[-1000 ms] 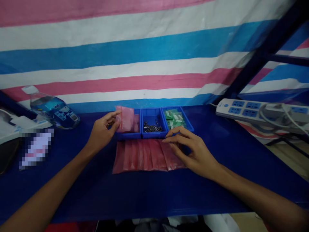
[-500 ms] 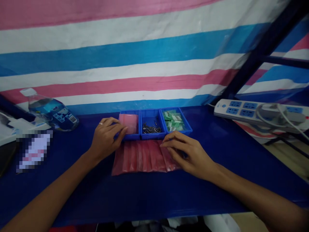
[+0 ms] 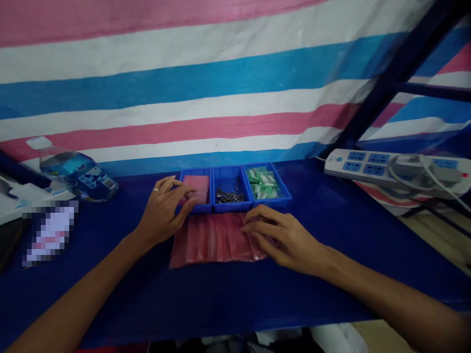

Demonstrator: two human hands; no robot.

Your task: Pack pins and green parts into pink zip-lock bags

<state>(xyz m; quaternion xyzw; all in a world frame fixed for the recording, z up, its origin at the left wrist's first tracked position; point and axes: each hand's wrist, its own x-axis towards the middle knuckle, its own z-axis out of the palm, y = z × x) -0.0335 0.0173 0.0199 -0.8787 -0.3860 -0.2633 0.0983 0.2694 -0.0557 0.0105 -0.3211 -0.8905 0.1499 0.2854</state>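
Note:
Several pink plastic bags point(image 3: 217, 240) lie overlapping in a row on the blue table. Behind them stand three joined blue bins: the left one holds pink bags point(image 3: 197, 188), the middle one point(image 3: 230, 172) small dark metal screws point(image 3: 230, 196), the right one small green packets point(image 3: 263, 182). My left hand point(image 3: 164, 208) hovers by the left bin's front corner, fingers apart, holding nothing visible. At the right end of the row, my right hand point(image 3: 281, 238) rests over the bags with its fingers loosely curled and apart; nothing shows in its grip.
A clear bottle with a blue label point(image 3: 91, 176) lies tilted at the back left, beside a white power strip point(image 3: 37, 202) and a blurred-out item point(image 3: 53, 233). Another power strip point(image 3: 371, 164) with plugs and cables is at the right. A striped sheet point(image 3: 206, 83) hangs behind.
The view has shifted slightly. My right hand's fingers have drawn a little closer together over the bags. My left hand has barely moved, its fingers slightly lower over the left bin's edge.

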